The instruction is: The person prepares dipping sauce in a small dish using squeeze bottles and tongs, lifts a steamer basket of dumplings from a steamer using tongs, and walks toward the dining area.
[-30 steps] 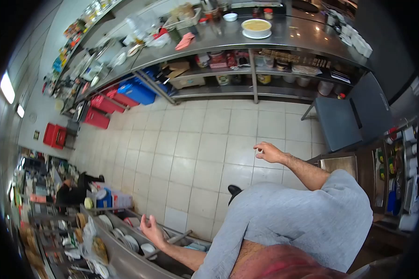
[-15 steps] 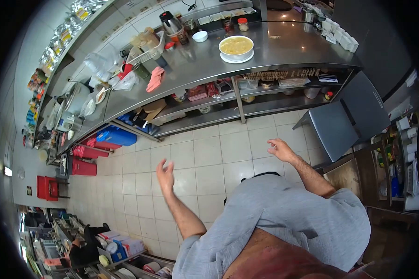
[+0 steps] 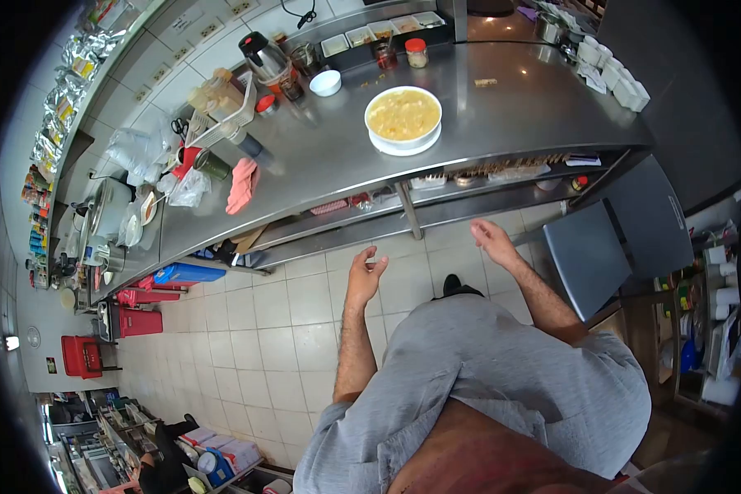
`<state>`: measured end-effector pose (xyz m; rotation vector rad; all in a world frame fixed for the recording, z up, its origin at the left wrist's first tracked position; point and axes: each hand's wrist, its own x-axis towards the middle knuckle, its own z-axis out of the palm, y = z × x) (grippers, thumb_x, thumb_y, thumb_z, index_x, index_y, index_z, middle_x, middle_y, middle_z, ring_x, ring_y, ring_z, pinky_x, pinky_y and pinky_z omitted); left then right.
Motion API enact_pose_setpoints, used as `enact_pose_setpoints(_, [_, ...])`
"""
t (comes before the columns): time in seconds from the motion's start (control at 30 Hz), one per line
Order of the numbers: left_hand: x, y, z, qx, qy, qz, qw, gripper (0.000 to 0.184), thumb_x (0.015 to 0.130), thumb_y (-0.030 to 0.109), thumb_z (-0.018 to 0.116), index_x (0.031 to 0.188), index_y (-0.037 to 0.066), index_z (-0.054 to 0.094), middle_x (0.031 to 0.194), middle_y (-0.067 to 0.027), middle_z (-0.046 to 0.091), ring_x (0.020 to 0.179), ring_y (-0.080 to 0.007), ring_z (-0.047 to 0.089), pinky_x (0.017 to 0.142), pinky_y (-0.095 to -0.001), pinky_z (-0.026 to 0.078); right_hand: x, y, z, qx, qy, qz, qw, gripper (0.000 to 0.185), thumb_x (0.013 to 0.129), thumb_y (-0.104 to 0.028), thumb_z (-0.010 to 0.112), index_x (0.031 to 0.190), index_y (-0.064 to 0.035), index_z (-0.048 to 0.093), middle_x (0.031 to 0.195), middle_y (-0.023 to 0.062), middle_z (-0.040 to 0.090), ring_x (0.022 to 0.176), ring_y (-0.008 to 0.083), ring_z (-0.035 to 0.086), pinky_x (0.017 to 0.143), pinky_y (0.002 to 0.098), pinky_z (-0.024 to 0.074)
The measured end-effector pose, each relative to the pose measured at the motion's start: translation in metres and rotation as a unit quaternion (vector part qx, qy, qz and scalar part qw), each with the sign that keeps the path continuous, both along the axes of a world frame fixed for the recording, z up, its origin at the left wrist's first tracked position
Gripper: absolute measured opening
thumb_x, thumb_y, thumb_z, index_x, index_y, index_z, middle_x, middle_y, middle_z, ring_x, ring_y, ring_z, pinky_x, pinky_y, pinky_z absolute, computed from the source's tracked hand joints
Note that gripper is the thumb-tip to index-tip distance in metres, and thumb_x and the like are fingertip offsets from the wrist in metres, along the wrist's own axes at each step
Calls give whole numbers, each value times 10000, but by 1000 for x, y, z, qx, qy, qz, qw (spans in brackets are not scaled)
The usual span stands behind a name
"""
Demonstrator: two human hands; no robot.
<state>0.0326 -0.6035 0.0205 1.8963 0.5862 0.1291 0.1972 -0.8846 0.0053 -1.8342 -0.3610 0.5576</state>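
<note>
A white bowl filled with yellow soup rests on a white plate near the front of the steel counter. My left hand hangs over the floor in front of the counter, fingers apart, holding nothing. To its right, my right hand is also in the air, fingers loosely spread with nothing in them. Both hands are apart from the bowl and the counter edge. Left of the bowl lies a pink cloth. A small white bowl sits further back.
A dark chair stands at the right, by the counter's end. At the back are a red-lidded jar, a thermos and a bottle basket. Shelves run under the counter. Red bins stand at left; another person is at lower left.
I have come closer to the counter, and the soup bowl appears larger. My left hand has moved right and up, nearer my right hand. Both hands remain free of objects.
</note>
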Motion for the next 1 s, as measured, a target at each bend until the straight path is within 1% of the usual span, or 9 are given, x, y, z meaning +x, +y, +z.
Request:
enact_pose_setpoints(0.07, [29, 2, 6, -37, 8, 21, 999, 517, 807, 316, 633, 1193, 12, 473, 1138, -99, 511, 904, -182, 538, 759, -302, 451, 43, 7, 10, 58, -6, -25, 998, 404, 872, -353, 523, 1128, -42, 532, 882, 32, 580, 728, 113, 531, 623, 257, 456])
enact_pose_setpoints(0.37, [161, 22, 29, -143, -53, 139, 978, 605, 859, 447, 510, 1287, 48, 357, 1135, -82, 474, 955, -169, 488, 763, -323, 443, 176, 65, 63, 99, 27, -115, 988, 512, 883, -485, 412, 1172, -74, 508, 937, 49, 544, 752, 101, 525, 619, 254, 436])
enact_pose_setpoints(0.7, [268, 65, 9, -247, -74, 215, 942, 630, 857, 561, 413, 1261, 84, 338, 1075, -55, 486, 913, -134, 478, 723, -308, 412, 281, 146, 54, 60, 61, -139, 987, 555, 870, -519, 412, 1189, -73, 494, 963, 44, 531, 780, 129, 527, 633, 270, 443])
enact_pose_setpoints(0.77, [282, 69, 15, -277, -73, 185, 940, 636, 857, 575, 392, 1259, 85, 334, 1079, -56, 492, 910, -134, 480, 728, -302, 410, 294, 163, 53, 34, 92, -136, 986, 586, 866, -545, 391, 1229, -93, 473, 958, 48, 534, 772, 126, 519, 626, 266, 446])
enact_pose_setpoints(0.8, [289, 72, 21, -302, -76, 156, 937, 643, 857, 588, 371, 1258, 87, 330, 1083, -57, 497, 907, -134, 483, 734, -296, 407, 297, 170, 62, 23, 123, -113, 986, 632, 868, -565, 357, 1256, -74, 450, 1052, 93, 549, 889, 171, 539, 751, 298, 450])
enact_pose_setpoints(0.83, [295, 75, 26, -302, -74, 149, 939, 643, 857, 588, 371, 1258, 87, 330, 1083, -57, 497, 907, -134, 483, 734, -296, 407, 302, 176, 55, 24, 123, -121, 985, 632, 868, -565, 357, 1256, -74, 450, 1052, 93, 549, 889, 171, 539, 751, 298, 450])
enact_pose_setpoints(0.9, [304, 79, 32, -332, -47, 109, 936, 616, 905, 508, 333, 1288, 26, 318, 1213, -136, 423, 1081, -216, 429, 888, -328, 362, 304, 191, 55, 1, 34, -97, 995, 681, 872, -569, 334, 1267, -21, 423, 1212, 151, 498, 1095, 235, 485, 930, 315, 369])
enact_pose_setpoints(0.93, [309, 82, 24, -334, -44, 106, 936, 616, 905, 508, 333, 1288, 26, 318, 1213, -136, 423, 1081, -216, 429, 888, -328, 362, 305, 187, 57, 10, 111, -45, 993, 717, 877, -570, 311, 1260, 28, 406, 1319, 185, 392, 1241, 268, 352, 1030, 306, 246])
enact_pose_setpoints(1.0, [317, 85, 10, -271, -99, 103, 952, 636, 918, 493, 305, 1312, -6, 278, 1243, -162, 410, 1133, -233, 411, 958, -324, 314, 308, 188, 47, 11, 106, -52, 993, 722, 876, -575, 308, 1258, 29, 408, 1306, 188, 407, 1233, 265, 362, 1025, 309, 256])
